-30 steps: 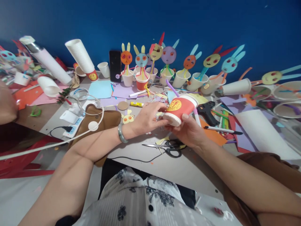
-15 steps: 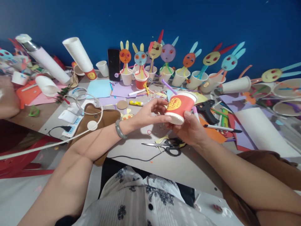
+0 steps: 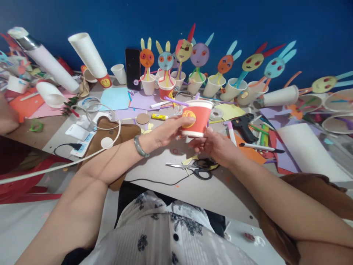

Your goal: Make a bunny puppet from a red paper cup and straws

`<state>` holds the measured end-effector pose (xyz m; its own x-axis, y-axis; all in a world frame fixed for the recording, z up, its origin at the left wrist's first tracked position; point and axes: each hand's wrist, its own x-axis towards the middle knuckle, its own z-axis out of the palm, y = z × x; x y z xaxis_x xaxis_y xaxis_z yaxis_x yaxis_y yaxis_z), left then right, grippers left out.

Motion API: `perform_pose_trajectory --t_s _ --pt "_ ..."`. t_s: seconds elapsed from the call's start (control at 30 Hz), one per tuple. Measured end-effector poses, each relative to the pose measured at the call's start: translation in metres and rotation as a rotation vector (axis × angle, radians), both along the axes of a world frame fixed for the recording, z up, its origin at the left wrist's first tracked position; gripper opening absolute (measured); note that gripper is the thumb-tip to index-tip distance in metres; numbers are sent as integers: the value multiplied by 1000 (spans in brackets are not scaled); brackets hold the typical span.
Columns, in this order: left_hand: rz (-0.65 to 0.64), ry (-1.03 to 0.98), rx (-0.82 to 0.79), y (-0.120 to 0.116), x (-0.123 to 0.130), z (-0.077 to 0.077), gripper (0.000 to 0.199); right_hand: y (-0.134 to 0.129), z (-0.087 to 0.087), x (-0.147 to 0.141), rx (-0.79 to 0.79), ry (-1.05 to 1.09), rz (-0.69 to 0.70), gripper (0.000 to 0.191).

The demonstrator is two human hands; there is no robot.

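A red and white paper cup (image 3: 199, 114) with a yellow round print is held nearly upright above the table. Purple pipe cleaners (image 3: 176, 101) stick out at its rim. My left hand (image 3: 172, 130) grips the cup from the left, thumb across the yellow print and the other fingers hidden behind. From the right, my right hand (image 3: 217, 145) has its thumb against the cup's lower edge, its fingers curled beneath the base. Black-handled scissors (image 3: 202, 170) lie on the table below the hands, partly over a scrap of yellow paper.
Several paper cups with rabbit-faced figures (image 3: 199, 55) line the blue wall. A black glue gun (image 3: 244, 127), markers and coloured paper (image 3: 114, 98) lie around. At left are a power strip (image 3: 82, 143), a white cable and a stack of cups (image 3: 86, 55). Another person's arm (image 3: 7, 114) shows far left.
The paper cup has moved left and turned more upright, its print now facing me. My left thumb has shifted up onto the print, and my right hand has moved slightly left.
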<state>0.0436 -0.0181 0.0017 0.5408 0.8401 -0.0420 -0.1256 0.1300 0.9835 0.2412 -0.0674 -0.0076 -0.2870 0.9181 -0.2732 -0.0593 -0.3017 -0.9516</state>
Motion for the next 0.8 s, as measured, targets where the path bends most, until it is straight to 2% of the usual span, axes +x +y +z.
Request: perform_pose_trajectory --t_s 0.03,0.1,0.17,0.2,0.27,0.33,0.4,0.47,0.57,0.63,0.8 --pt "-27 -40 -57 5 -2 0 56 0 3 3 28 -65 -3 65" --pt "80 -123 -72 15 -5 0 50 -3 14 9 146 -241 22 60" --pt "171 -115 -10 24 -9 -1 53 -10 26 15 287 -449 188 47" --pt "203 -101 28 27 -10 -1 57 -14 32 16 334 -583 327 39" --pt "229 -80 67 32 -12 -3 62 -23 41 17 461 -931 529 25" --pt "240 -93 34 35 -13 -4 61 -30 46 16 540 -1192 680 17" --pt "259 -127 -43 35 -13 -6 56 -32 49 17 574 -1323 779 11" --pt "274 -156 -114 34 -13 -6 52 -31 50 21 599 -1417 796 7" --pt "267 -171 -152 34 -12 -7 50 -23 48 33 618 -1615 725 4" --pt "268 -165 -134 35 -12 -7 52 -16 44 38 576 -1704 732 11" --pt "274 -181 -179 36 -12 -6 57 -1 35 36 468 -1715 852 22"
